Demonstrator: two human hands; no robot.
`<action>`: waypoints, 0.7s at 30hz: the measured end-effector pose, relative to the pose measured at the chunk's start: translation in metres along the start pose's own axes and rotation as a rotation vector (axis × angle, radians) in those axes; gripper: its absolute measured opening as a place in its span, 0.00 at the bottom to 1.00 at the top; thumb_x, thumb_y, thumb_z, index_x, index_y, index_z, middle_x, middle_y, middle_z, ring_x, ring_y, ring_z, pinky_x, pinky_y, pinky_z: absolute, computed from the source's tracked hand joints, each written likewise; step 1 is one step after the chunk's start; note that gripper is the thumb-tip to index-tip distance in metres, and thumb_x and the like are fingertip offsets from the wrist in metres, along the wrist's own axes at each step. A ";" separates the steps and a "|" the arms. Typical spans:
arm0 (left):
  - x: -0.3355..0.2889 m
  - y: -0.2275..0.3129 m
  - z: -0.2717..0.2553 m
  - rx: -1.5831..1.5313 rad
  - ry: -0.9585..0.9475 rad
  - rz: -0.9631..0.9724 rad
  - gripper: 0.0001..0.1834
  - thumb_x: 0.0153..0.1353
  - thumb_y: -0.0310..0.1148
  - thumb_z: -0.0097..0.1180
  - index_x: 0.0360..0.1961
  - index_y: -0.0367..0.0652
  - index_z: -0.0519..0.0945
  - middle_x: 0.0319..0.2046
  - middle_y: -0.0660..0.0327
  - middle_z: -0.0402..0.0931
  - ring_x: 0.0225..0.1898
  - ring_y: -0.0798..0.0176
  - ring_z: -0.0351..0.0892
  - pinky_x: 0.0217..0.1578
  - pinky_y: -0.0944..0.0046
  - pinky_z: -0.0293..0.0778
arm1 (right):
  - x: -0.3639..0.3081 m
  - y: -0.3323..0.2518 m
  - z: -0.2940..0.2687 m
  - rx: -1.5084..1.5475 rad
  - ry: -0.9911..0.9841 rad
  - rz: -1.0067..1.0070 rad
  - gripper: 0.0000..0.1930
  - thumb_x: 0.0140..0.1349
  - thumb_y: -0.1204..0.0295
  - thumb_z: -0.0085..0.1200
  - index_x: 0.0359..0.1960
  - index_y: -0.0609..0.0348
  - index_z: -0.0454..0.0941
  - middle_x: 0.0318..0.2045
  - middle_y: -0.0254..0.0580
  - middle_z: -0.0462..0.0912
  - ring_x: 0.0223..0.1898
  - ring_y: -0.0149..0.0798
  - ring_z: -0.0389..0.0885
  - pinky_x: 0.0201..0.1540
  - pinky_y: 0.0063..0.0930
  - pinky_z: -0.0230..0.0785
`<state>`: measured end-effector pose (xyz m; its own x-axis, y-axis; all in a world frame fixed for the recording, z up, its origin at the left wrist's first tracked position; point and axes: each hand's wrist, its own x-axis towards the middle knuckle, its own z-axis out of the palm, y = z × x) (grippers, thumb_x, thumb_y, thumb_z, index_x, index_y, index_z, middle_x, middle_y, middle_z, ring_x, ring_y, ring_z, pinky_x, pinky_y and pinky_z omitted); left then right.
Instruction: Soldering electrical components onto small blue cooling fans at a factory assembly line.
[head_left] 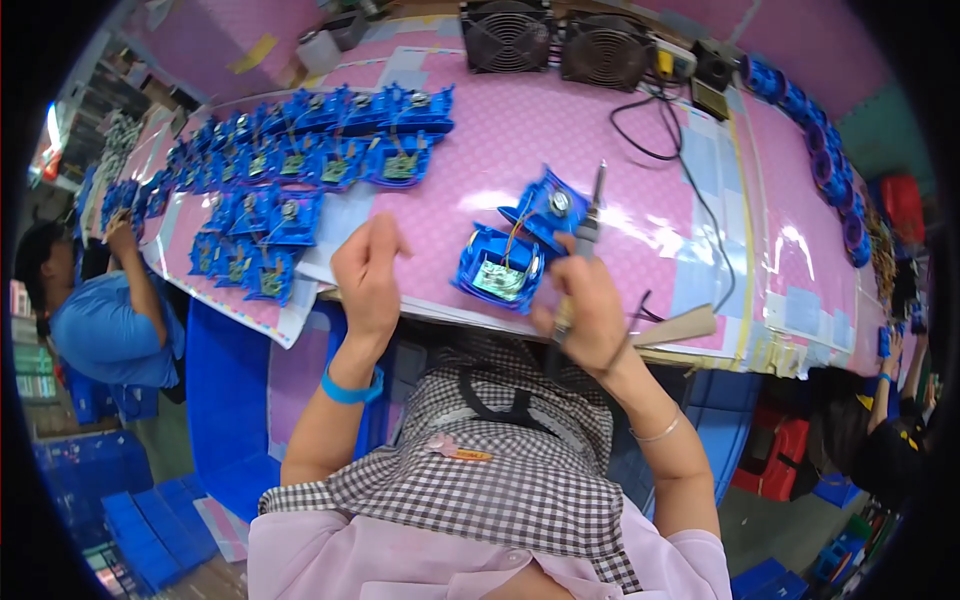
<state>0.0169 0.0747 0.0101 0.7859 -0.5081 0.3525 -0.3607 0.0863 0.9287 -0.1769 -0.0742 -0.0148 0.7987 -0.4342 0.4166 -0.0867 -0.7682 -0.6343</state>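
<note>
— What's closest to you?
— A light pink shirt (330, 555), with a checked apron (540, 500) over it.
— And the hands?
— The right hand (590, 305) grips a soldering iron (587, 235), its metal tip pointing up and away. The left hand (368, 280) is raised near the tabletop's (480, 110) front edge, fingers curled. It's blurred, so I can't tell whether it pinches anything.
— What lies between them?
— A blue case (500, 270) with a green circuit board (500, 280) inside, on the tabletop just beside the right hand. Thin wires (516, 240) join it to another blue piece (550, 208), right behind it, which carries a round metal part (560, 201).
— Further out?
— Rows of similar blue cases (335, 165) fill the left side. Two dark fans (507, 38) stand at the back, and a black cord (690, 190) trails along the right.
— Anyone else?
— Yes, a person in a blue shirt (115, 328), far left, hands at more blue pieces.
</note>
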 end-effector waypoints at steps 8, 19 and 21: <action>-0.077 -0.016 -0.059 0.514 0.022 0.090 0.24 0.43 0.34 0.73 0.42 0.39 0.80 0.20 0.66 0.61 0.19 0.69 0.58 0.19 0.69 0.54 | 0.015 -0.026 0.035 0.153 -0.076 -0.104 0.14 0.49 0.83 0.60 0.26 0.58 0.64 0.31 0.52 0.79 0.39 0.49 0.82 0.35 0.35 0.72; -0.084 -0.036 -0.064 0.481 -0.150 0.328 0.24 0.42 0.32 0.74 0.43 0.42 0.81 0.27 0.61 0.74 0.24 0.64 0.72 0.25 0.67 0.70 | 0.051 -0.034 0.069 0.348 -0.237 -0.192 0.07 0.53 0.75 0.50 0.23 0.54 0.64 0.21 0.41 0.75 0.31 0.45 0.80 0.33 0.32 0.72; -0.081 -0.041 -0.066 0.616 -0.042 0.267 0.22 0.44 0.31 0.73 0.42 0.42 0.81 0.27 0.61 0.74 0.25 0.63 0.73 0.26 0.67 0.71 | 0.060 -0.038 0.086 0.291 -0.246 -0.248 0.06 0.53 0.75 0.50 0.25 0.54 0.64 0.21 0.41 0.74 0.30 0.45 0.80 0.30 0.33 0.71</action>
<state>0.0008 0.1685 -0.0488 0.6146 -0.5709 0.5444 -0.7701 -0.2847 0.5708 -0.0746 -0.0309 -0.0215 0.8950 -0.1024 0.4342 0.2677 -0.6552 -0.7064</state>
